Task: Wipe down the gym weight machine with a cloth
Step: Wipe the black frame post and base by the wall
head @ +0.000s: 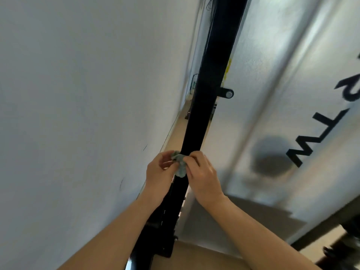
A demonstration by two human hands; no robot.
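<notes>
A tall black upright post [206,90] of the weight machine runs from the bottom centre to the top of the view. A small crumpled grey-green cloth [180,162] lies against the post's front face. My left hand [159,172] pinches the cloth's left end with curled fingers. My right hand [202,174] grips its right end, fingers curled over it. Both hands sit on either side of the post at the same height. A frosted silver shroud panel [272,94] with black letters stands right of the post.
A white wall [87,104] stands close on the left, leaving a narrow gap with beige floor [175,133] behind the post. A black bolt tab [227,93] juts from the post's right side. A dark bracket [165,244] sits low on the post.
</notes>
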